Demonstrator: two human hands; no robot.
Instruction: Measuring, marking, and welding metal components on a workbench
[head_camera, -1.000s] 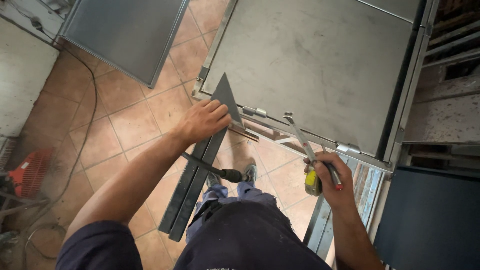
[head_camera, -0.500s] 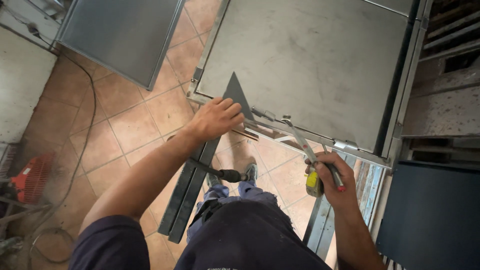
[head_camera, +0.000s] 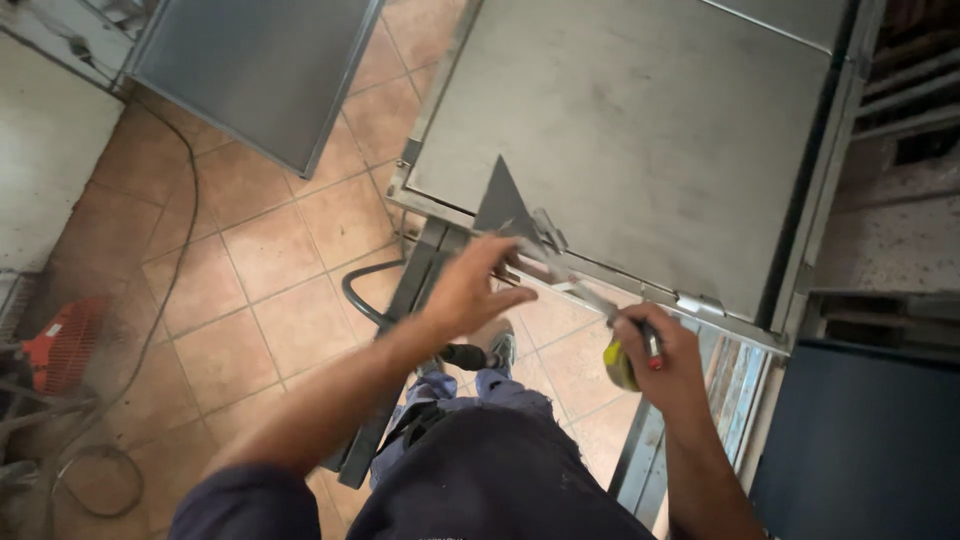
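My right hand (head_camera: 662, 352) is closed around a yellow tape measure (head_camera: 622, 364), and its metal blade (head_camera: 560, 273) runs up-left along the near edge of a large grey sheet-metal panel (head_camera: 650, 130). My left hand (head_camera: 470, 285) hovers with fingers spread just under the blade's far end, near a dark triangular metal piece (head_camera: 500, 205) that lies on the panel's corner. Whether the fingers touch the blade is blurred.
A long dark metal channel (head_camera: 400, 340) leans from the panel corner down to the tiled floor. A second grey panel (head_camera: 250, 70) lies at top left. A black cable (head_camera: 180, 230) trails over the tiles; a red tool (head_camera: 65, 345) sits at far left. Metal frames (head_camera: 730, 400) stand at right.
My left hand has lifted off the triangular piece and drawn back slightly, fingers spreading. The view has shifted, so the panel sits more to the right. My right hand keeps its grip.
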